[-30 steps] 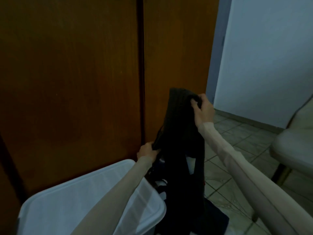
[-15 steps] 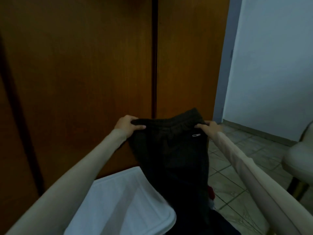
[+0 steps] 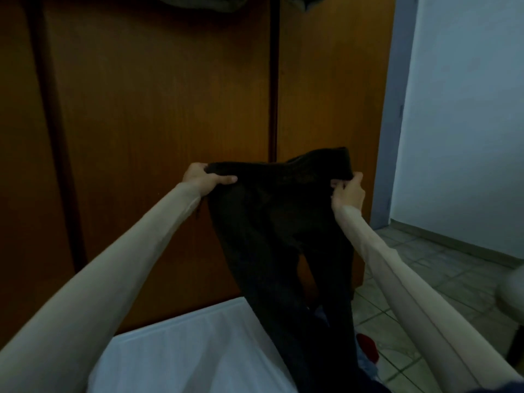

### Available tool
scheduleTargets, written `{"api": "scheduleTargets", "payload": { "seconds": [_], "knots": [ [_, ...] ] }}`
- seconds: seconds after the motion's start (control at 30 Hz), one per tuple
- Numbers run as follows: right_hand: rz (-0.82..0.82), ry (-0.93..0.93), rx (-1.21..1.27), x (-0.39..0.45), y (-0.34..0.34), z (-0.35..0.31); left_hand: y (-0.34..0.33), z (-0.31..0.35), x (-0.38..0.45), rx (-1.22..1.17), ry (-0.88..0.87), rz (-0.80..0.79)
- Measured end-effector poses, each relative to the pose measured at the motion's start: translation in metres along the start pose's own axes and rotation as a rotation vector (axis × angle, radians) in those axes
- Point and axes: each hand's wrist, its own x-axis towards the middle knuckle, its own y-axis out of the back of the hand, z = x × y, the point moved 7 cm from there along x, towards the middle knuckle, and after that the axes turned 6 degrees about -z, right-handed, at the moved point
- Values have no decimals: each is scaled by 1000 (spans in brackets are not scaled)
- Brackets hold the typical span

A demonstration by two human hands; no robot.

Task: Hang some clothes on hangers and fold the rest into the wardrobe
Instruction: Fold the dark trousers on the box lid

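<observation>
At the centre of the frame, the left hand (image 3: 202, 178) and the right hand (image 3: 349, 191) are each gripping an end of the ribbed waistband of dark, soft trousers (image 3: 283, 236). Their legs are hanging limp before the smooth brown wooden wardrobe doors (image 3: 158, 95), above a white rectangular plastic bin (image 3: 181, 353) at lower left.

You face dim brown wooden doors (image 3: 158, 109); a pale blue wall (image 3: 465, 109) and tiled floor (image 3: 419, 268) lie right.

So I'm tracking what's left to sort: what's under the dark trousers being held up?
Below the dark trousers some red fabric and a bit of blue cloth show on the tiled floor. Whatever else lies there is covered by the hanging legs.
</observation>
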Motion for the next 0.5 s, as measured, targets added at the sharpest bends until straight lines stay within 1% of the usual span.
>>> {"api": "scheduleTargets", "payload": {
  "seconds": [0.1,0.2,0.27,0.37,0.43,0.5],
  "knots": [
    [-96,22,55,0,-9,-16,-10,9,-6,-165,-30,-46],
    [-134,27,50,1,-13,-29,-18,19,-11,-213,-68,-137],
    [-157,26,13,2,-16,-32,-16,18,-10,-237,-51,-192],
    [-249,19,-67,-1,-38,-27,-4,6,-13,-108,-2,-223],
    [-351,14,-120,-9,-66,-20,7,-11,-20,26,34,-255],
    [-482,2,-179,-23,-102,-7,18,-44,-30,120,128,-327]
  ]
}}
